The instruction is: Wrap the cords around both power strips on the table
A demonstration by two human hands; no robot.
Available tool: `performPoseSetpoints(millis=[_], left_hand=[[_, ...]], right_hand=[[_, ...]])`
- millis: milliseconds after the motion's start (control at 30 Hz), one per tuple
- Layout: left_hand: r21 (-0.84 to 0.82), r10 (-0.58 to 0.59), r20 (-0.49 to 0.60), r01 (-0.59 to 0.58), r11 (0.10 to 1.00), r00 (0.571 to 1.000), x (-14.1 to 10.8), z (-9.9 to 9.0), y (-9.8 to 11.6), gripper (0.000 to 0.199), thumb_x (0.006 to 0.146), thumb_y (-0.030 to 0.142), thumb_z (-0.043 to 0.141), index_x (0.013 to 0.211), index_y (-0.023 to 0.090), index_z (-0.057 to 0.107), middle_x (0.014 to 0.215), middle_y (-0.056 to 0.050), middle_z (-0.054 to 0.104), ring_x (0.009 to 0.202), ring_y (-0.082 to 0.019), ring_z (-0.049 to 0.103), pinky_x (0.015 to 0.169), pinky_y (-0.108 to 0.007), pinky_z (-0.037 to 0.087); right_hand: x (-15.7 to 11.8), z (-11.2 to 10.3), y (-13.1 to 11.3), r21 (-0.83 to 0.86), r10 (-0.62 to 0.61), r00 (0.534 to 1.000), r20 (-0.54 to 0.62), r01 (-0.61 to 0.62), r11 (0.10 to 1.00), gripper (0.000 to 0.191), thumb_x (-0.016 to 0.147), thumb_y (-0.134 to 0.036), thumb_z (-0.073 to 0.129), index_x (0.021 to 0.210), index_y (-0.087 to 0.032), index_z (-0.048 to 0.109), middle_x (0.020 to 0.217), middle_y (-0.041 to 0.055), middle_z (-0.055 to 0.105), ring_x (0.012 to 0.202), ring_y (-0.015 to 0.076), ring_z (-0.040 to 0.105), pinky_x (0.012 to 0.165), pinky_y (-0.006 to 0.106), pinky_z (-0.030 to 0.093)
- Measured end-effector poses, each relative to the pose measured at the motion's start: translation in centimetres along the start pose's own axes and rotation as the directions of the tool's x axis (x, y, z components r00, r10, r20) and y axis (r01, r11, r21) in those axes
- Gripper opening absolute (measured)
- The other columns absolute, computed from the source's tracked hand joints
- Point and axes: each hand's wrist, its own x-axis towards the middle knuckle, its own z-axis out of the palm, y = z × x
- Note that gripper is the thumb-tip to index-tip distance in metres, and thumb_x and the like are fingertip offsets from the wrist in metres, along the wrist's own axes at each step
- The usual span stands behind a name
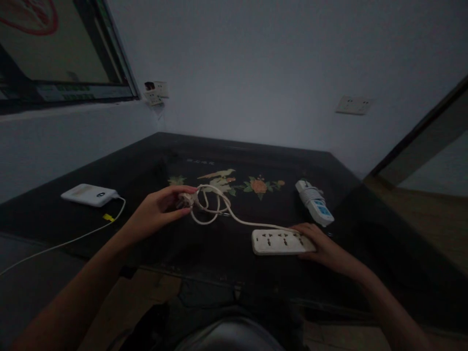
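One window (69,44) at upper left, set in the wall (66,134) above the table (204,263). Near the table's left side, one white flat device (86,193) with a thin white cable (66,243) running from its right end, then toward the lower left; yellow tag (108,217) on that cable. Beyond, in the corner, socket plates (156,93).

Next, left hand (155,209): thumb and fingers pinching the plug (188,199) of a white cord (256,224). Loose cord loops just right of those fingertips, then a single run to the power strip (280,242). Contact of loops with tabletop not determinable in the dim light. Near the loops, painted bird (219,174) and painted flower (258,185) on the dark surface.

Power strip well apart from the left hand, to its right, sockets facing up, long side roughly along the table's near edge. Right end gripped in the right hand (320,246), fingers at the far edge, thumb at the near edge. Just beyond that hand, apart from it, second power strip (320,209) with blue socket faces, wound cord (312,195) around its body. On the wall farther right, one wide socket plate (354,105).
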Motion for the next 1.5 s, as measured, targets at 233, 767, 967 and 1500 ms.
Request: performPoseSetpoints(millis=[233,767,967,1500], left_hand=[[0.06,0.091,0.05,-0.094,0.994,0.995,-0.4,-0.2,1.6,0.037,0.074,0.031,0.072,0.108,0.019,0.062,0.112,-0.009,0.065,0.1,-0.022,0.063,0.088,-0.033,0.053],[0.099,0.232,0.044,-0.235,0.967,0.972,0.9,6.7,4.0,0.049,0.078,0.014,0.065,0.124,0.023,0.053,0.116,-0.006,0.064,0.101,-0.019,0.063,0.09,-0.034,0.05],[-0.023,0.004,-0.249,-0.01,1.0,0.968,-0.9,2.1,-2.3,0.038,0.088,0.028,0.052,0.125,0.02,0.051,0.128,-0.012,0.057,0.103,-0.021,0.063,0.092,-0.04,0.049],[0.034,-0.285,-0.118,0.291,0.956,0.951,1.6,2.7,-9.2,0.039,0.08,0.044,0.059,0.1,0.013,0.067,0.1,-0.011,0.07,0.093,-0.024,0.064,0.083,-0.034,0.048]], right_hand=[[1.3,-1.6,-2.9,-0.146,-0.098,0.985,-0.143,0.077,0.986,0.072,0.071,-0.042,0.072,0.135,-0.026,0.045,0.136,0.0118,0.048,0.127,0.031,0.043,0.104,0.051,0.036],[13.4,5.4,-15.0,0.442,-0.122,0.899,-0.421,0.32,0.838,0.012,0.073,-0.017,0.061,0.083,-0.018,0.065,0.083,0.0041,0.068,0.08,0.0204,0.063,0.07,0.031,0.05],[12.1,6.5,-14.6,0.884,0.041,0.979,-0.2,0.162,0.438,0.029,0.072,-0.037,0.07,0.091,-0.021,0.057,0.085,0.0028,0.069,0.067,0.018,0.067,0.056,0.028,0.054],[8.5,8.2,-15.7,0.774,0.043,0.948,-0.316,0.231,0.589,0.033,0.074,-0.031,0.071,0.104,-0.026,0.06,0.099,0.0026,0.067,0.088,0.0184,0.065,0.085,0.034,0.052]])
